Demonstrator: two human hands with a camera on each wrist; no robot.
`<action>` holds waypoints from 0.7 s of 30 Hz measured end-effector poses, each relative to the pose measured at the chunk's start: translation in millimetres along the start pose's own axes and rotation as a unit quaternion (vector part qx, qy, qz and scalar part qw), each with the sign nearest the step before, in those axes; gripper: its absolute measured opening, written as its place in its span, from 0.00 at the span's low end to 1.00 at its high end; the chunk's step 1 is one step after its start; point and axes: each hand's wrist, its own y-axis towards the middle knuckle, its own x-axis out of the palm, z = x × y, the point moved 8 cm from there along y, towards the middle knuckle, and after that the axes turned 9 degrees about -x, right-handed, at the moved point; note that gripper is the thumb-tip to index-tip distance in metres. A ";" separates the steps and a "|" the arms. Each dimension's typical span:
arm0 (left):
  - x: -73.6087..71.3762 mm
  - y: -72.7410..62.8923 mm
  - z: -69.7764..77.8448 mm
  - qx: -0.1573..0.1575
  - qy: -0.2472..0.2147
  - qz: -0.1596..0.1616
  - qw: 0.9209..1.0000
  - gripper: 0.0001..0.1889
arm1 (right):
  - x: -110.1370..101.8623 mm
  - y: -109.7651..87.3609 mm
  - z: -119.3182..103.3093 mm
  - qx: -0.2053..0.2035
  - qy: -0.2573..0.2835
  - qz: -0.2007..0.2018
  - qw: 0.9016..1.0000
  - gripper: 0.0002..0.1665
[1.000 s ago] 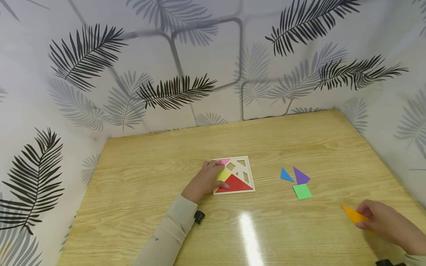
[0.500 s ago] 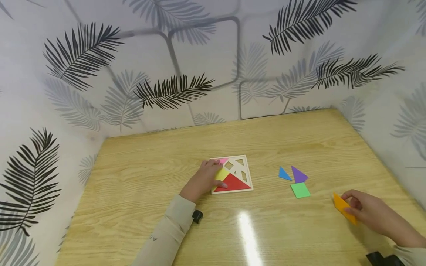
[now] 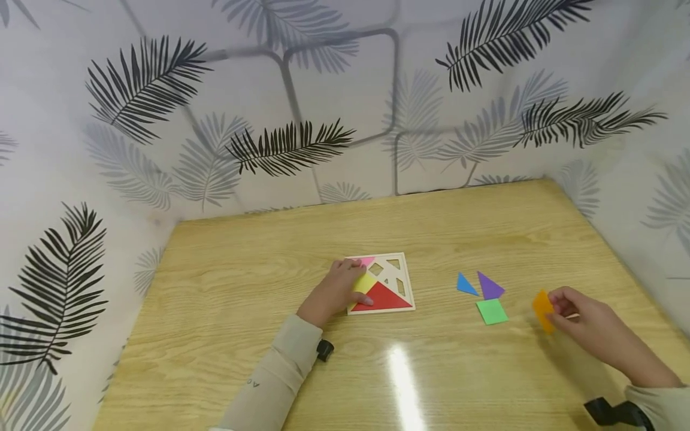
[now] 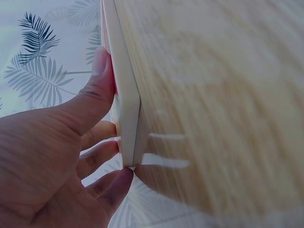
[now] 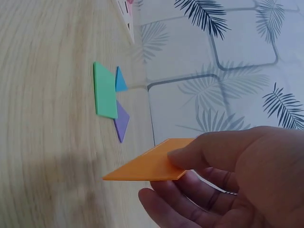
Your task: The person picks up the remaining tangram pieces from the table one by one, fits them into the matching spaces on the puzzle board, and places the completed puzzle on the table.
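Note:
My left hand (image 3: 334, 293) rests on the left side of a pale tangram tray (image 3: 411, 287). Its thumb lies on the red triangle (image 3: 383, 299); in the left wrist view its little finger (image 4: 119, 186) touches the tray's corner. A yellow piece (image 3: 365, 280) and a pink piece (image 3: 368, 261) are partly under the fingers. My right hand (image 3: 584, 319) pinches an orange parallelogram (image 3: 542, 311) between thumb and fingers, tilted and raised above the table. Left of it lie a green square (image 3: 492, 312), a purple triangle (image 3: 490, 285) and a blue triangle (image 3: 466, 285).
The wooden table (image 3: 242, 269) meets a leaf-patterned backdrop (image 3: 345, 96) at its far and right edges. Several cut-out openings show in the tray's right part. A bright light reflection (image 3: 404, 383) lies on the table's front.
My right hand has moved up and to the left with the orange piece, which has turned from nearly flat to steeply tilted. My left hand stays on the tray.

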 end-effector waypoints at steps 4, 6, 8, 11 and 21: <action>-0.8 -0.5 0.6 0.002 0.005 0.001 1.000 0.39 | 2.4 10.6 -7.9 -0.006 0.015 0.009 1.000 0.08; -1.1 -0.7 0.5 0.003 0.006 0.002 1.000 0.39 | 4.5 16.0 -12.1 -0.006 0.022 0.009 1.000 0.07; -1.3 -0.8 0.3 0.002 0.006 0.002 1.000 0.39 | 6.4 21.4 -15.8 -0.006 0.026 0.009 1.000 0.07; -0.7 -0.7 0.3 0.001 0.007 0.001 1.000 0.39 | 9.6 27.3 -20.1 -0.006 0.028 0.010 1.000 0.06; 0.2 0.3 -0.1 0.000 0.014 0.002 1.000 0.40 | 29.7 49.0 -30.4 -0.012 0.035 0.005 0.999 0.09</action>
